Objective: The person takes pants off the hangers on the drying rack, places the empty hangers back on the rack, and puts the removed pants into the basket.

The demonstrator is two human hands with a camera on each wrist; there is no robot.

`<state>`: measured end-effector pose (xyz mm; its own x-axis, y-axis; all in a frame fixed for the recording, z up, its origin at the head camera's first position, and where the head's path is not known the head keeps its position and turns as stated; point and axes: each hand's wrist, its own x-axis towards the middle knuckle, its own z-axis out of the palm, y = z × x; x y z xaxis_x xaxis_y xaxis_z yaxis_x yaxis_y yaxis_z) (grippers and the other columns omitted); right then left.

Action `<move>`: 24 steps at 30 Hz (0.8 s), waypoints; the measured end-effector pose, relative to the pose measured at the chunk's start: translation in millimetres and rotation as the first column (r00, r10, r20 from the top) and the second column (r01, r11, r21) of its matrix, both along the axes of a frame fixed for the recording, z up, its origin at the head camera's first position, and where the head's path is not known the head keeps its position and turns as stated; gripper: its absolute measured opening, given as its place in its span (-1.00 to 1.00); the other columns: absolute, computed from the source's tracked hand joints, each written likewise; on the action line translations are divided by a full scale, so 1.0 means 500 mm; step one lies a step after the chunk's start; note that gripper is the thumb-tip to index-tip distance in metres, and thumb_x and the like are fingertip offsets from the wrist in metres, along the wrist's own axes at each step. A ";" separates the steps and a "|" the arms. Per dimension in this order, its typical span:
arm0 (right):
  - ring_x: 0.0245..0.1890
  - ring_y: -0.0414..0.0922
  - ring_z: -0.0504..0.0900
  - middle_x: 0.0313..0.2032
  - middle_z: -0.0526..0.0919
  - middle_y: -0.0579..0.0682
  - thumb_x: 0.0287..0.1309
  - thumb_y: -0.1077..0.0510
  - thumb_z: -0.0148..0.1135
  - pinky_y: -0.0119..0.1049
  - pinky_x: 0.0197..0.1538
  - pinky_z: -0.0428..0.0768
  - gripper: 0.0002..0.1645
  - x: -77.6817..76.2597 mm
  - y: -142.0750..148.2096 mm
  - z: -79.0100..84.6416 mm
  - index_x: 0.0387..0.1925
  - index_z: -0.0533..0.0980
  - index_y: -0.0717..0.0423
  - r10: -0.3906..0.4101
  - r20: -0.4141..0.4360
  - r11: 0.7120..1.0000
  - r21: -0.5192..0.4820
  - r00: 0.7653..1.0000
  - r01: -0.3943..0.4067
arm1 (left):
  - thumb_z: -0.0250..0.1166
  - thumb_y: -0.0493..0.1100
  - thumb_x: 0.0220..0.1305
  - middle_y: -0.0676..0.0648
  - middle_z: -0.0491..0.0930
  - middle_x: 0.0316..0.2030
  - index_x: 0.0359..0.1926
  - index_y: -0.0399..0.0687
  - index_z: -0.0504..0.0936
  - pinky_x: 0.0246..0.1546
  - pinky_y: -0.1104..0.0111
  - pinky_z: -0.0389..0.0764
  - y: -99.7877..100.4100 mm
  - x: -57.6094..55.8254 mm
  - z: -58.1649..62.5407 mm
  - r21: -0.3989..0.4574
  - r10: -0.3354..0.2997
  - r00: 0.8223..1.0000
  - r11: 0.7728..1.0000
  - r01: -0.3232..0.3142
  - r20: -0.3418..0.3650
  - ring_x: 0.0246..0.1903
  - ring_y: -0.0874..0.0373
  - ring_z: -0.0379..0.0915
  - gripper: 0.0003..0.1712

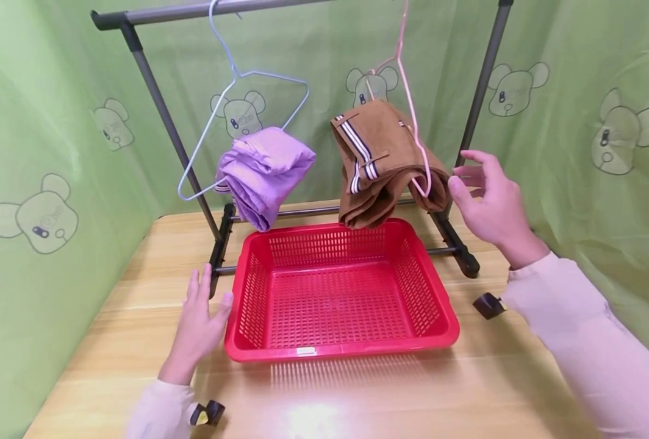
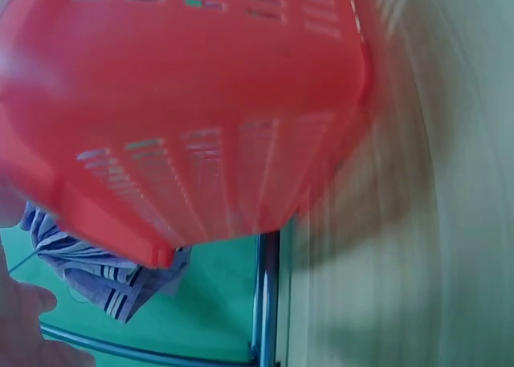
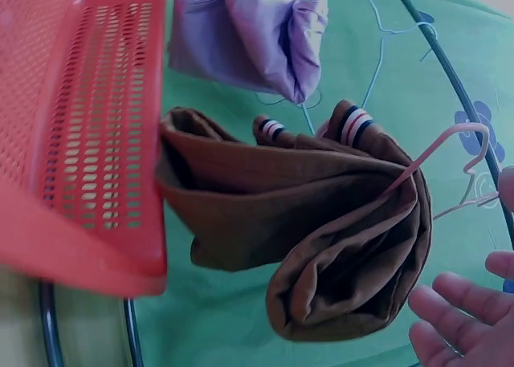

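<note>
Brown trousers [image 1: 382, 152] with a striped waistband hang folded over a pink hanger [image 1: 407, 79]. My right hand [image 1: 491, 201] is just right of them, fingers loosely bent and holding nothing; the right wrist view shows its fingers [image 3: 462, 311] near the trousers' folded edge [image 3: 345, 254]. A folded purple garment [image 1: 266, 167] hangs on a light blue hanger [image 1: 209, 128]. Below the clothes stands a red plastic basket [image 1: 338, 350] with nothing in it. Left of the basket is my left hand [image 1: 198, 323], fingers extended, its thumb close to the rim; whether it touches cannot be told.
A dark metal clothes rack [image 1: 157, 97] with black feet [image 1: 467, 262] stands behind the basket on a wooden table [image 1: 110, 366]. Green curtains [image 1: 17, 140] with bear prints surround the back and sides.
</note>
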<state>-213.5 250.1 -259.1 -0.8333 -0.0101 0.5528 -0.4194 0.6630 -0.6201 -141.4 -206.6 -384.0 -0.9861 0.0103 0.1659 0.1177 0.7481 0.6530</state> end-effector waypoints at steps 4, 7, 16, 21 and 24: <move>-0.06 -0.08 0.55 0.10 0.55 0.24 0.40 -0.05 0.03 -0.48 -0.08 0.43 -0.40 -0.010 -0.012 0.011 0.35 0.22 0.10 0.013 0.048 0.999 -0.040 0.999 -0.011 | -0.11 0.17 0.50 -0.23 -0.41 0.50 0.53 0.11 -0.33 0.22 -0.35 -0.07 0.009 -0.002 -0.005 0.087 -0.026 0.999 0.996 0.022 0.045 0.41 -0.37 -0.33 -0.18; -0.10 -0.26 0.54 0.09 0.54 0.26 0.40 -0.03 0.03 -0.45 -0.01 0.47 -0.42 -0.018 -0.020 0.016 0.34 0.24 0.10 0.030 0.057 0.996 -0.087 0.998 -0.025 | -0.13 0.18 0.51 -0.19 -0.40 0.50 0.53 0.14 -0.34 0.23 -0.34 -0.06 0.013 -0.005 -0.009 0.128 -0.037 0.997 0.991 0.029 0.061 0.42 -0.34 -0.34 -0.20; -0.24 -0.35 0.58 0.07 0.53 0.33 0.38 0.02 0.09 -0.43 -0.07 0.55 -0.43 -0.034 -0.055 0.041 0.31 0.26 0.15 0.081 0.041 0.972 -0.223 0.996 -0.070 | -0.11 0.17 0.50 -0.19 -0.32 0.51 0.53 0.13 -0.34 0.28 -0.27 -0.03 0.022 -0.018 -0.018 0.257 -0.075 0.993 0.965 0.048 0.096 0.42 -0.33 -0.27 -0.19; -0.26 -0.28 0.57 0.04 0.54 0.23 0.36 0.00 0.11 -0.45 -0.18 0.55 -0.40 -0.038 -0.070 0.051 0.32 0.26 0.13 0.077 0.087 0.974 -0.218 0.993 -0.056 | -0.06 0.14 0.50 -0.24 -0.26 0.50 0.53 0.25 -0.35 0.26 -0.24 0.08 0.026 -0.015 -0.019 0.338 -0.093 0.984 0.941 0.036 0.154 0.41 -0.35 -0.22 -0.18; -0.25 -0.19 0.59 0.02 0.55 0.18 0.36 0.04 0.12 -0.46 -0.23 0.56 -0.41 -0.039 -0.075 0.054 0.33 0.25 0.13 0.091 0.105 0.972 -0.227 0.990 -0.065 | -0.04 0.11 0.50 -0.29 -0.25 0.49 0.53 0.29 -0.34 0.25 -0.23 0.11 0.028 -0.015 -0.021 0.369 -0.108 0.981 0.928 0.040 0.163 0.42 -0.33 -0.26 -0.18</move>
